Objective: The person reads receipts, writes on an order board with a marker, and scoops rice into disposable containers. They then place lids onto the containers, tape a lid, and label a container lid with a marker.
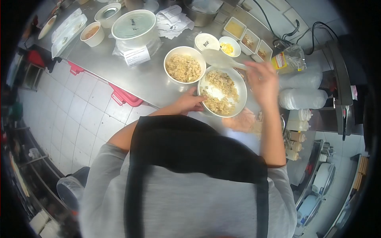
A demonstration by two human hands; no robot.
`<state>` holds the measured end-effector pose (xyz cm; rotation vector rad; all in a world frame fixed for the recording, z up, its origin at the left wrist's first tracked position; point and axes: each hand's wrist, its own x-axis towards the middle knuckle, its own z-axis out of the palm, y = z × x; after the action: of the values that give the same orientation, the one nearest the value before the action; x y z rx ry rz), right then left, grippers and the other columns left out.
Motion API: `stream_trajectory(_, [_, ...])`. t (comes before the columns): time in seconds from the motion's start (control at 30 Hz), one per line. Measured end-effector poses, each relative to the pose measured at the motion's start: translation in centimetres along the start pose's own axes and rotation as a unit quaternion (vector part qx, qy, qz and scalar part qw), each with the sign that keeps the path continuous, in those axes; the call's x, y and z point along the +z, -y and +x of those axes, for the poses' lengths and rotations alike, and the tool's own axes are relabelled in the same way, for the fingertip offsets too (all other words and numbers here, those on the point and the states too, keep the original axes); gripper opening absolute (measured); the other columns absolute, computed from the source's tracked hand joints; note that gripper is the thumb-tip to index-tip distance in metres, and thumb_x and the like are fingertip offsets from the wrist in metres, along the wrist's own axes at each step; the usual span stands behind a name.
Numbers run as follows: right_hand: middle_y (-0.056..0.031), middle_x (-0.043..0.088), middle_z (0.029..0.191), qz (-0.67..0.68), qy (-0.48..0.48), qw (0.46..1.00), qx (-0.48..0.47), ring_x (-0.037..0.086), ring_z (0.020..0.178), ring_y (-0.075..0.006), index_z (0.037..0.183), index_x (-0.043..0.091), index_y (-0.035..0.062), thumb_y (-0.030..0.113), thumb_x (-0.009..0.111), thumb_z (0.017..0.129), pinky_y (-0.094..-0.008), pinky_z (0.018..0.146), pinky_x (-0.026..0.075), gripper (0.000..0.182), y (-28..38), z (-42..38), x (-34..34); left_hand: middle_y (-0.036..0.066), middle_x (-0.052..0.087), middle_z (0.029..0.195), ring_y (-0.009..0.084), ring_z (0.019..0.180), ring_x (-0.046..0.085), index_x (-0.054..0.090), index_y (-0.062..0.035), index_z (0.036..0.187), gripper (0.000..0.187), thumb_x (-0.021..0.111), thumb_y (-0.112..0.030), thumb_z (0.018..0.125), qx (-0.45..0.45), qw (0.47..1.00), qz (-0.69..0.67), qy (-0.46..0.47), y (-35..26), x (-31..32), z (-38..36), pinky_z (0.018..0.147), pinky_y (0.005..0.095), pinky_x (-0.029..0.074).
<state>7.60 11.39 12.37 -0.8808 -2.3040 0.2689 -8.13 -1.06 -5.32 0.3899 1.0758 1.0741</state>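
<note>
My left hand point(190, 101) grips the near left rim of a white bowl point(241, 89) with fried rice point(218, 105) spread in it. Above that bowl, my right hand point(260, 77) is closed on the handle of a large spoon point(224, 58), blurred by motion. To the left, touching or very near, stands a white tub point(169, 75) filled with rice. Behind them are a round lid with writing point(206, 41) and a small bowl of chopped yellow food point(229, 47).
A big lidded tub point(135, 28) and a cup of orange food point(92, 34) stand at the back left of the steel counter point(147, 89). Paper slips point(174, 22) lie behind. Food trays point(249, 41), plastic containers point(303, 99) and squeeze bottles point(297, 137) line the right.
</note>
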Motion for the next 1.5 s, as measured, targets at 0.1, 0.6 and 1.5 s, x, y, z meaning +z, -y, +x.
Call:
stream_trajectory(0.1, [-0.0065,0.054,0.077,-0.166,0.041,0.985,-0.013,0.055,0.079,-0.0239,0.085,0.071,0.0152,0.009,0.064,0.072,-0.0396,0.067,0.041,0.017,-3.3,-1.3,-2.0,0.012,0.057,0.114,0.0204,0.094,0.061,0.025,-0.0060,0.136,0.063,0.062,-0.020,0.087,0.011,1.000,-0.001,-0.014,-0.1,0.2,0.0,0.079,0.0348,0.050])
stream_trajectory(0.6, [-0.0081,0.056,0.081,-0.189,0.007,0.977,-0.098,0.053,0.082,-0.0288,0.090,0.070,0.0102,0.004,0.060,0.068,-0.0404,0.072,0.038,0.025,-8.8,-5.4,-1.7,0.016,0.039,0.130,0.0267,0.109,0.050,0.013,-0.0084,0.143,0.082,0.059,-0.009,0.076,0.167,0.985,0.039,0.002,-2.5,2.9,-0.6,0.077,0.0411,0.052])
stream_trajectory(1.5, [-0.0095,0.049,0.082,-0.146,0.007,0.965,-0.216,0.048,0.081,-0.0290,0.097,0.066,0.0107,0.006,0.060,0.070,-0.0414,0.073,0.033,0.028,-2.1,-6.3,-4.7,0.015,0.050,0.114,0.0220,0.103,0.050,0.033,-0.0113,0.128,0.055,0.044,-0.052,0.093,0.229,0.954,-0.007,-0.192,-3.4,4.2,-3.7,0.083,0.0346,0.045])
